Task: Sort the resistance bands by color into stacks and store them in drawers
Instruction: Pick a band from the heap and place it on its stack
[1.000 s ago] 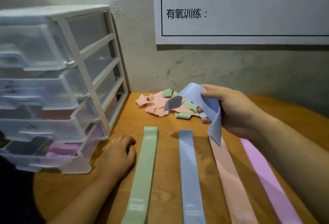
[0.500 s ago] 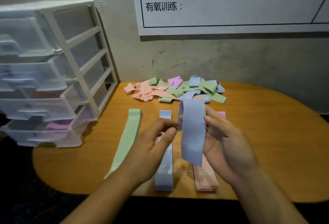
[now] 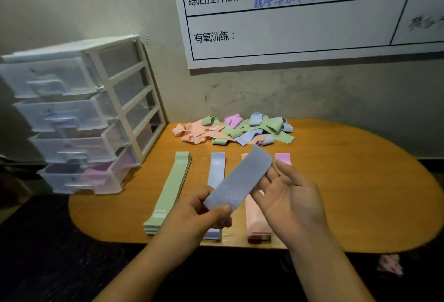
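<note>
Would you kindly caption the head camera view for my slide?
Left hand pinches a flat blue resistance band, right hand supporting it, above sorted stacks on the oval wooden table.

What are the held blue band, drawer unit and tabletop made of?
Blue band: probably matte latex or rubber; thin, no shine, pinched by left hand.
Drawer unit: translucent plastic drawers, white frame; contents show through.
Tabletop: wood-look, visible grain; solid or laminate unclear.
</note>
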